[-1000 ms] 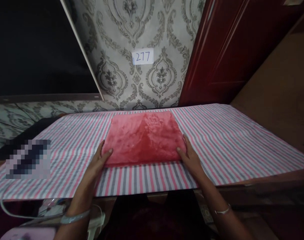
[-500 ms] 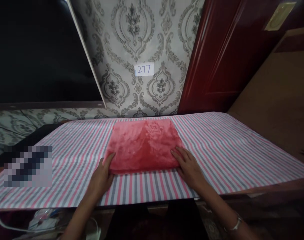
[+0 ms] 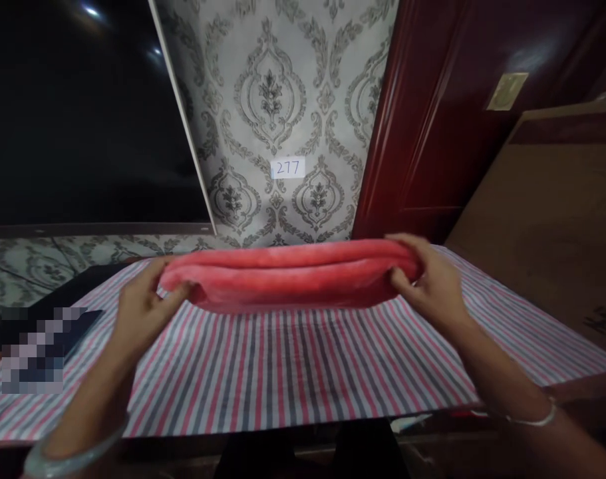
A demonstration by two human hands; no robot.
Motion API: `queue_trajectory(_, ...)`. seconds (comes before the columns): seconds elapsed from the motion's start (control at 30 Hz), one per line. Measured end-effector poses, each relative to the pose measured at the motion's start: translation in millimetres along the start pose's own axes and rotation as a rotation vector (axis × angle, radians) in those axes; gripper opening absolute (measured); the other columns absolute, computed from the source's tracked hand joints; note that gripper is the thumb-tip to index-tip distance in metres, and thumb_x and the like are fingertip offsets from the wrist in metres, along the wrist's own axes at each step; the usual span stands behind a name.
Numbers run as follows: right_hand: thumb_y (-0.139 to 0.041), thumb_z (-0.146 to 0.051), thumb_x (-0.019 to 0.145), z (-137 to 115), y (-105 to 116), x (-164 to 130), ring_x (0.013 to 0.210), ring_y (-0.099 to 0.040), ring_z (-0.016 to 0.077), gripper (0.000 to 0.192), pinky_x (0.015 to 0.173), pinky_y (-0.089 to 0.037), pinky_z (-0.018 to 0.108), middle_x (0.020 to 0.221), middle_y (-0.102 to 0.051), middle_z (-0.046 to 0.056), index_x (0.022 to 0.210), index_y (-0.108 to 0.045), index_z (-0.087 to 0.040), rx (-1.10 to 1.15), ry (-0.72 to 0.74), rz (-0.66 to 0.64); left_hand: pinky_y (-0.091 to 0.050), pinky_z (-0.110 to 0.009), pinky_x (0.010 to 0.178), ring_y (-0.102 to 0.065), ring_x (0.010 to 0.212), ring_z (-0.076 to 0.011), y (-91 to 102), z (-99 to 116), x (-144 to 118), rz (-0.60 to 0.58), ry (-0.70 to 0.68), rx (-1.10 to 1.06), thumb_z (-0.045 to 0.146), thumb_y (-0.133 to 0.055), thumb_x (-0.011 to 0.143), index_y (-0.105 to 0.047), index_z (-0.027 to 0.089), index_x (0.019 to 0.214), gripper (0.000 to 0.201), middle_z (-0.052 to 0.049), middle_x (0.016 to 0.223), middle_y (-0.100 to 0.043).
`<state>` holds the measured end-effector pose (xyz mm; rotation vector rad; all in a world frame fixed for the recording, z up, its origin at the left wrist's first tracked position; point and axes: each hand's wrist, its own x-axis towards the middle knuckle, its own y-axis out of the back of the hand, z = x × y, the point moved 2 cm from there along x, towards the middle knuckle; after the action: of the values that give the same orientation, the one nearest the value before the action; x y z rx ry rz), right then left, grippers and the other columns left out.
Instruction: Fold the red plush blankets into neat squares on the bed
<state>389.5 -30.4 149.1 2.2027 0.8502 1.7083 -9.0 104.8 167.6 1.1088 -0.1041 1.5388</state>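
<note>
A folded red plush towel (image 3: 287,276) is held lifted above the striped cloth (image 3: 293,362) that covers the table. My left hand (image 3: 140,313) grips its left end with the thumb on top. At the other end, my right hand (image 3: 430,283) closes around the folded layers. The towel hangs level between both hands, seen edge-on, near the far side of the table. A bangle sits on each wrist.
A patterned wall with a paper label "277" (image 3: 288,167) rises behind the table. A dark screen (image 3: 83,113) stands at the left, a red-brown door (image 3: 432,120) at the right, and a brown board (image 3: 547,219) beside it. A blurred dark object (image 3: 38,349) lies at the left edge.
The towel lay flat on the striped cloth with my hands at its near corners. Both hands have moved to its ends and lifted it off the cloth; the view has tilted upward.
</note>
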Motion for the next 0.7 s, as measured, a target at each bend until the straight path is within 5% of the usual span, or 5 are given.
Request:
queue_trajectory(0.17,-0.06,-0.035,0.085,19,7,57,0.099,-0.067,0.0237,0.039,0.09,-0.054,0.042,0.115,-0.071,0.006,0.122,-0.066,-0.022,0.272,-0.108,0.0,-0.048,-0.037,0.093,-0.055,0.086,-0.0121,0.5,22,57,-0.099,0.106,-0.275,0.047,-0.064,0.079,-0.064,0.012,0.111,0.048,0.003,0.092,-0.064)
queue_trajectory(0.3,-0.059,-0.041,0.086,61,-66,47,0.078,-0.067,0.0196,0.039,0.07,-0.056,0.033,0.095,-0.075,0.007,0.114,-0.07,-0.015,0.481,-0.376,-0.269,-0.053,-0.033,0.085,-0.062,0.085,-0.0166,-46.5,-21,69,-0.302,0.268,-0.243,0.058,-0.064,0.075,-0.068,0.012,0.104,0.054,-0.002,0.095,-0.069)
queue_trajectory(0.43,-0.057,-0.031,0.087,87,-130,8,0.071,-0.069,0.0187,0.038,0.068,-0.055,0.031,0.081,-0.074,0.008,0.114,-0.071,-0.01,0.292,-0.69,-0.484,-0.058,-0.038,0.079,-0.072,0.096,-0.0283,-94.7,-80,47,-0.501,0.452,0.036,0.06,-0.067,0.071,-0.068,0.015,0.11,0.06,-0.015,0.116,-0.073)
queue_trajectory(0.57,-0.057,-0.026,0.087,84,-145,-1,0.101,-0.071,0.027,0.043,0.093,-0.052,0.042,0.106,-0.076,0.015,0.127,-0.067,-0.013,0.163,-0.686,-0.477,-0.048,-0.049,0.104,-0.058,0.129,-0.0394,-121.1,-92,37,-0.512,0.385,0.18,0.048,-0.065,0.077,-0.064,0.01,0.126,0.062,-0.024,0.137,-0.063)
queue_trajectory(0.7,-0.049,-0.03,0.095,36,-160,10,0.137,-0.051,0.0272,0.05,0.115,-0.036,0.041,0.147,-0.058,0.014,0.142,-0.057,-0.017,0.082,-0.375,-0.543,-0.027,-0.042,0.123,-0.035,0.15,-0.0279,-160.8,-55,26,-0.58,0.138,0.194,0.04,-0.049,0.091,-0.052,0.015,0.145,0.059,-0.014,0.158,-0.047)
